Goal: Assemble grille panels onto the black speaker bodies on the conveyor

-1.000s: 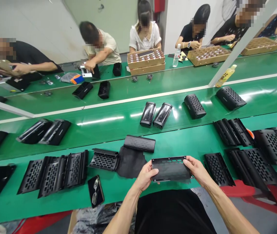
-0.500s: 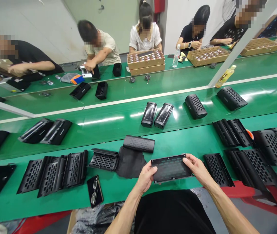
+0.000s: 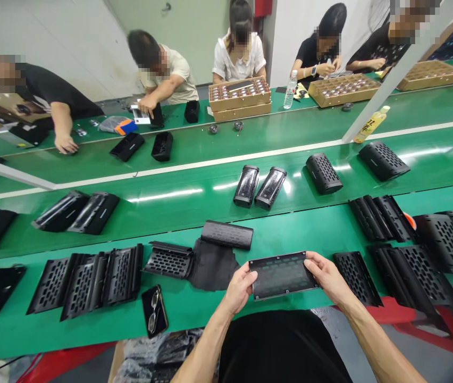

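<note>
My left hand [image 3: 241, 287] pinches the left end of a black speaker grille [image 3: 284, 277], thumb on top. On its right end my right hand [image 3: 324, 272] is closed in the same way. The grille is held with its hollow side up, above the bench edge, and a thin dark mesh sheet lies over its slots. Left of it, a stack of black mesh cloth [image 3: 214, 268] rests on the bench. Another grille [image 3: 226, 235] lies across the back of that cloth, and an upturned grille [image 3: 169, 261] sits at its left.
More grilles stand in rows at left [image 3: 86, 284] and right [image 3: 420, 271]. Eyeglasses [image 3: 153, 308] lie on a phone [image 3: 161, 325]. Behind the bench, a green conveyor [image 3: 170, 199] carries black speaker housings [image 3: 246, 186]. Several co-workers sit opposite, near trays of speaker drivers [image 3: 240, 109].
The mesh sheet has shifted up to cover the slots of the held grille. Housings on the near belt moved right; those on the far belt moved left. A co-worker's hand reached onto the far belt.
</note>
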`<control>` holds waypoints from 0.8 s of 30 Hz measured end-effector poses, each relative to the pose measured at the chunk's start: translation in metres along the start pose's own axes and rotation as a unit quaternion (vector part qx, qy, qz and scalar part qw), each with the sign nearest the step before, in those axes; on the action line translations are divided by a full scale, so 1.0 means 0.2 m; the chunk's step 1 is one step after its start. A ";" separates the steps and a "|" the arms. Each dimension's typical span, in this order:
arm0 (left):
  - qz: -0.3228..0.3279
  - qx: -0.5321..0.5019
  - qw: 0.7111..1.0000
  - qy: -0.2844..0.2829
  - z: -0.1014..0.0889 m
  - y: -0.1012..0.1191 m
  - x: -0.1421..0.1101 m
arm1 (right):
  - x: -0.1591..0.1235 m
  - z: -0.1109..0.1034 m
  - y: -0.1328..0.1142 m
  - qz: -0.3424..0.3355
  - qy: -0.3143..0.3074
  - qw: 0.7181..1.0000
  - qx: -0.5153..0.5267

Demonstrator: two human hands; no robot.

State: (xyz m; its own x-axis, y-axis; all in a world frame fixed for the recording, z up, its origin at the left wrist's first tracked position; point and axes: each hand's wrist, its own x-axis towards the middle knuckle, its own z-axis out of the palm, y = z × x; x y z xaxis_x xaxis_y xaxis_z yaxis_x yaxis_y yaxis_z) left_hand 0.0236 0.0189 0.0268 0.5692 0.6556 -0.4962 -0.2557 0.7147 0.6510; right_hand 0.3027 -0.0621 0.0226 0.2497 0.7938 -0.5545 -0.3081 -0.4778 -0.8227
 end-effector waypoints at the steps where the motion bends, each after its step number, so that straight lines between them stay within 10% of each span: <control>1: -0.002 0.000 1.000 -0.007 0.00 0.00 0.00 | 0.00 0.00 -0.01 0.000 0.003 1.000 -0.008; 24: -0.031 0.023 0.999 -0.019 0.01 0.05 -0.01 | -0.03 -0.02 -0.05 -0.007 -0.010 1.000 0.010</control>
State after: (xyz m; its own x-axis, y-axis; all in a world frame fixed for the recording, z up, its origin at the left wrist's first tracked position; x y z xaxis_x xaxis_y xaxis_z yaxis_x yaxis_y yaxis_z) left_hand 0.0223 0.0240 0.0355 0.6131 0.5994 -0.5147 -0.1826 0.7413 0.6458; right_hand 0.3087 -0.0636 0.0334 0.2359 0.8080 -0.5399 -0.3232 -0.4587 -0.8277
